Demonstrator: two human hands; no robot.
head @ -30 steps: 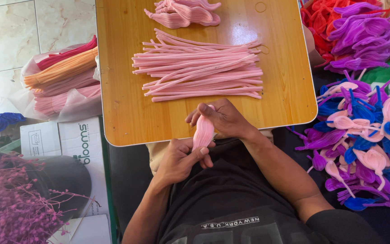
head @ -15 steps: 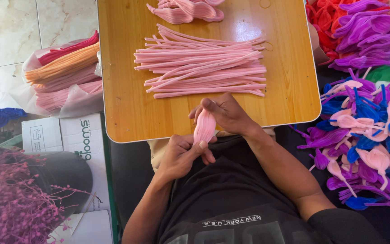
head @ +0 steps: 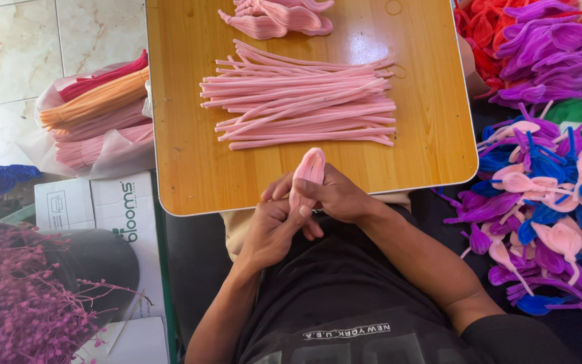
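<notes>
Both hands meet at the near edge of a small wooden table (head: 183, 121). My left hand (head: 274, 226) and my right hand (head: 335, 195) together grip a pink pipe-cleaner petal (head: 308, 172), a long folded loop pointing away from me. Just beyond them a pile of straight pink pipe cleaners (head: 301, 104) lies across the tabletop. Several finished pink petals (head: 277, 17) sit at the far edge.
To the right lies a heap of pink, purple and blue petals (head: 547, 216), with purple and red ones (head: 540, 47) further back. On the left are bagged pink and orange pipe cleaners (head: 95, 114), a white cardboard box (head: 95, 202) and dried purple sprigs (head: 8, 303).
The hands have stayed at the table's near edge, working the pink petal between the fingers. The petal now stands slightly higher over the tabletop. The piles have not moved.
</notes>
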